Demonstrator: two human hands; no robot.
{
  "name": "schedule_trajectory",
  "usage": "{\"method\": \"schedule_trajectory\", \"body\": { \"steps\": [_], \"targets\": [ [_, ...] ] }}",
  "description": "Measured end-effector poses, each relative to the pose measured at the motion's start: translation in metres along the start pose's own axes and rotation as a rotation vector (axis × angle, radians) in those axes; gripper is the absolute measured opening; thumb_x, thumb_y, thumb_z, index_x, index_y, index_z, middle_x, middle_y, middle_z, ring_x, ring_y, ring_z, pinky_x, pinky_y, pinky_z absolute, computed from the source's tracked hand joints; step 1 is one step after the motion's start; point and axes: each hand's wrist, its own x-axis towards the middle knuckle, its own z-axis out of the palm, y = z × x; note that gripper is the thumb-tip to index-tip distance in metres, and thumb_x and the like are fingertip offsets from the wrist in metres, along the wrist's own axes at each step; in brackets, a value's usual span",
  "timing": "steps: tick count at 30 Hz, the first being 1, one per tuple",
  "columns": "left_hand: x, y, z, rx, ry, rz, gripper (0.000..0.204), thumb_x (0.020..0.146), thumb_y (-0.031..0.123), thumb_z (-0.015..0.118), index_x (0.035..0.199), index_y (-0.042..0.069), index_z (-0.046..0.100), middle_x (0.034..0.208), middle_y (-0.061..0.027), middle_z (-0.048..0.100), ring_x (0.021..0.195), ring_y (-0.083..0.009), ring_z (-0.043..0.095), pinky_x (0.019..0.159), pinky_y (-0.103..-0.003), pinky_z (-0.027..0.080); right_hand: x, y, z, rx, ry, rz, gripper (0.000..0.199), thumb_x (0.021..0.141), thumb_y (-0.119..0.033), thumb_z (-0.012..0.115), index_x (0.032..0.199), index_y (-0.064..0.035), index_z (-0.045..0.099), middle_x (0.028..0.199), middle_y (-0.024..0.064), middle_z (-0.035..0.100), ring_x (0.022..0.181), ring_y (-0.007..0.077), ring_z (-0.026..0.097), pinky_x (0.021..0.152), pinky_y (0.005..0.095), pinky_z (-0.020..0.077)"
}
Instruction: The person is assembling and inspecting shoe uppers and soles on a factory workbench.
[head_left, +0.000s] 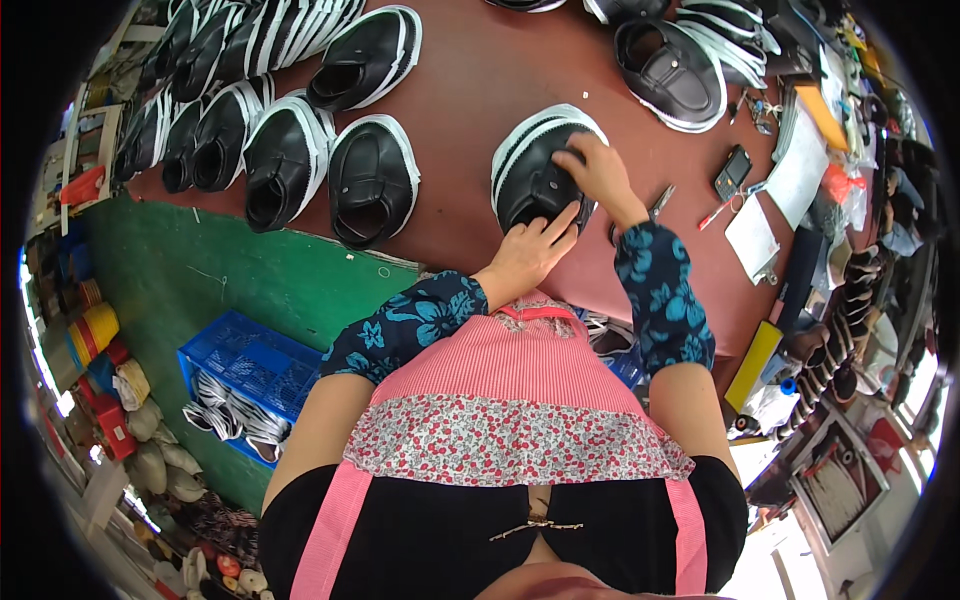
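A black leather shoe upper [541, 180] with a white edge lies on the red-brown table in front of me, its toe pointing away. A second white edge shows beneath its toe, so it seems to rest on another one. My left hand [530, 256] grips its near end by the opening, fingers forward and thumb hidden. From the right, my right hand [600, 178] reaches over the upper with bent fingers closed on its top near the strap. Anything small between those fingers is hidden. Just right of the shoe upper lie scissors [660, 203], partly behind my right wrist.
Rows of similar shoe uppers [285, 165] stand at the left, with more stacked at the far right [672, 75]. A dark handheld device [733, 171], a red pen [712, 216] and papers [752, 240] lie right. A blue crate [250, 362] stands on the green floor below left.
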Motion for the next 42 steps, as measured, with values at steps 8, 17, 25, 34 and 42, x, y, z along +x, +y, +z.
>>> {"method": "schedule_trajectory", "body": {
  "steps": [8, 17, 25, 34, 42],
  "targets": [
    [-0.002, -0.011, 0.003, -0.092, 0.003, -0.003, 0.035, 0.099, 0.022, 0.074, 0.13, 0.008, 0.072, 0.162, -0.0129, 0.055, 0.095, -0.0206, 0.066, 0.078, -0.034, 0.058, 0.01, 0.008, -0.013, 0.18, 0.228, 0.069, 0.035, 0.092, -0.033, 0.086, 0.113, -0.0061, 0.078, 0.103, 0.0203, 0.08, 0.1, 0.0418, 0.077, 0.085, 0.0482, 0.0617],
    [-0.016, -0.012, 0.025, -0.212, 0.047, -0.008, 0.036, 0.101, 0.023, 0.066, 0.136, 0.017, 0.074, 0.136, -0.0103, 0.061, 0.131, -0.033, 0.055, 0.106, -0.058, 0.047, -0.021, -0.099, -0.002, -0.233, -0.39, -0.169, 0.025, 0.091, -0.03, 0.079, 0.104, -0.0087, 0.078, 0.105, 0.0156, 0.077, 0.102, 0.0404, 0.076, 0.086, 0.0532, 0.061],
    [-0.019, -0.009, 0.031, -0.15, -0.162, -0.027, 0.046, 0.103, 0.027, 0.061, 0.147, 0.019, 0.07, 0.145, -0.0087, 0.059, 0.14, -0.0319, 0.05, 0.106, -0.061, 0.046, -0.03, -0.097, 0.009, -0.028, -0.146, -0.239, 0.018, 0.092, -0.022, 0.077, 0.102, -0.0081, 0.072, 0.102, 0.0133, 0.071, 0.098, 0.0395, 0.073, 0.082, 0.0521, 0.0569],
    [-0.015, -0.008, 0.023, -0.032, -0.012, 0.022, 0.045, 0.098, 0.024, 0.064, 0.14, 0.012, 0.074, 0.138, -0.0097, 0.064, 0.129, -0.0292, 0.058, 0.098, -0.054, 0.048, -0.029, -0.093, 0.015, -0.027, -0.281, -0.295, 0.02, 0.091, -0.028, 0.077, 0.105, -0.0128, 0.081, 0.109, 0.0107, 0.074, 0.103, 0.0401, 0.073, 0.087, 0.051, 0.0593],
    [-0.013, 0.0, 0.021, -0.012, -0.101, -0.007, 0.05, 0.101, 0.026, 0.06, 0.149, 0.013, 0.068, 0.148, -0.01, 0.06, 0.134, -0.029, 0.054, 0.102, -0.053, 0.048, -0.028, -0.079, 0.013, -0.096, -0.199, -0.337, 0.024, 0.089, -0.026, 0.079, 0.109, -0.0122, 0.084, 0.111, 0.0111, 0.074, 0.103, 0.0385, 0.073, 0.087, 0.0518, 0.0586]
  ]
}}
